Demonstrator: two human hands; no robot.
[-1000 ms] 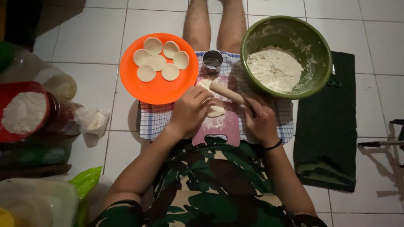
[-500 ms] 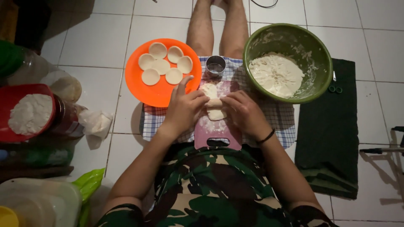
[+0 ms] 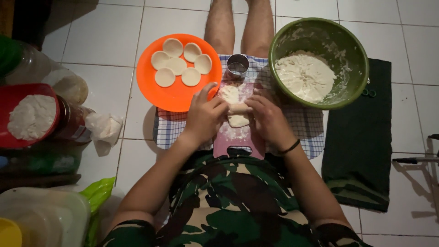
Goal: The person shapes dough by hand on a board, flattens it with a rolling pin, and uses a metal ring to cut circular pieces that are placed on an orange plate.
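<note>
Rolling pin gone; hands [image 3: 238, 114] cup dough [image 3: 238, 114].

1. Left hand [image 3: 204, 115] sits low and forward, palm down, fingers curled inward, thumb side turned toward the middle.
2. Right hand [image 3: 269, 120] mirrors it, palm down, fingers bent, a dark band at the wrist.
3. Fingertips of both nearly meet at the centre.
4. Forearms angle in from wide elbows, forming a V.
5. Bare legs stretch straight ahead.
</note>
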